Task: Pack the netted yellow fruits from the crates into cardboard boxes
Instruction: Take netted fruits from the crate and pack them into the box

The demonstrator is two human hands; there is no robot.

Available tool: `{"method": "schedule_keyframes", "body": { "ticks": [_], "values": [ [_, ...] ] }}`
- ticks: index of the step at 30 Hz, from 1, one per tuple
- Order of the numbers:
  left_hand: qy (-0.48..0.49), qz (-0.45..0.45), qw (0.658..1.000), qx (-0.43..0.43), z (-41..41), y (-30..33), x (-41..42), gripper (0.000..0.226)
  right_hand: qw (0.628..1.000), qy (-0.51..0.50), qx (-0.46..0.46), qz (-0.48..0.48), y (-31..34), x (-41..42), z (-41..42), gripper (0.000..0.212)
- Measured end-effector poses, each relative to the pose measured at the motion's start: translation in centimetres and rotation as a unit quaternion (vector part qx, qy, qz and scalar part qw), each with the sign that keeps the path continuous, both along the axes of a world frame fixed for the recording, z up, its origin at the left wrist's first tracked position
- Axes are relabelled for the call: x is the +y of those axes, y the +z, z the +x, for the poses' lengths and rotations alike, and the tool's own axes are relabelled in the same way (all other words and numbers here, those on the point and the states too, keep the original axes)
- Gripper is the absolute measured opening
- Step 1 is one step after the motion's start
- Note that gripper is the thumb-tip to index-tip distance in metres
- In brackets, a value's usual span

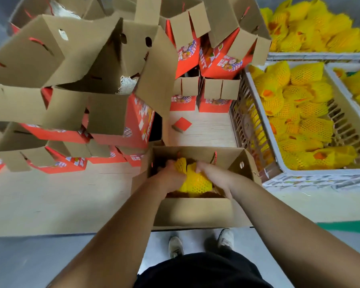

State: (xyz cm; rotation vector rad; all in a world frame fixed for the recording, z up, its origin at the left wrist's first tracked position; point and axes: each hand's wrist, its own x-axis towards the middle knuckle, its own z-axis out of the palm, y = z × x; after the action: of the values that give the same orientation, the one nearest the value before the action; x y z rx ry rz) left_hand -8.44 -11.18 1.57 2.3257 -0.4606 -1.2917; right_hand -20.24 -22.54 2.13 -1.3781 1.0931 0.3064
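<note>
- Head cam: left hand and right hand both curl around a netted yellow fruit down inside the open cardboard box, probably seating it snugly.
- White crate of netted fruit sits just right of the box, easy reach for refills.

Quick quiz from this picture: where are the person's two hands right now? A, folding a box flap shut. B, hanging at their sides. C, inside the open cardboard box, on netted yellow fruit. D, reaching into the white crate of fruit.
C: the left hand and right hand are both on the netted yellow fruit inside the open cardboard box.
</note>
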Motion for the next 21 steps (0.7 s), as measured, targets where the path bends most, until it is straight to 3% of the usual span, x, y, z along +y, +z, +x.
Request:
{"method": "schedule_keyframes", "body": {
  "ticks": [3,5,7,10,14,19,21],
  "values": [
    [-0.143,0.12,0.977,-0.105,0.2,-0.6,-0.3,0.058,0.98,0.143,0.052,-0.125,-1.6,0.8,1.5,0.036],
    [-0.192,0.147,0.963,-0.123,0.2,-0.5,-0.5,0.06,0.976,0.148,0.036,-0.158,-2.2,1.4,2.1,0.045],
    [-0.223,0.15,0.951,-0.15,0.0,-0.1,-0.7,0.066,0.981,0.099,0.018,-0.164,-2.9,1.3,2.3,0.041],
    [-0.194,0.101,0.951,-0.218,-0.1,0.3,-0.4,0.064,0.986,-0.017,-0.002,-0.165,-3.8,0.6,2.2,0.037],
    [-0.186,0.082,0.936,-0.289,-0.4,0.6,-0.1,0.067,0.987,-0.138,-0.032,-0.073,-5.0,0.6,2.3,0.06],
    [-0.197,0.033,0.895,-0.398,-1.7,0.8,1.0,0.059,0.99,0.048,0.012,-0.13,-4.5,1.5,2.8,0.095],
    [-0.203,-0.007,0.884,-0.42,-2.1,1.1,1.7,0.045,0.986,0.099,0.024,-0.133,-3.7,0.9,2.5,0.096]
  ]
}}
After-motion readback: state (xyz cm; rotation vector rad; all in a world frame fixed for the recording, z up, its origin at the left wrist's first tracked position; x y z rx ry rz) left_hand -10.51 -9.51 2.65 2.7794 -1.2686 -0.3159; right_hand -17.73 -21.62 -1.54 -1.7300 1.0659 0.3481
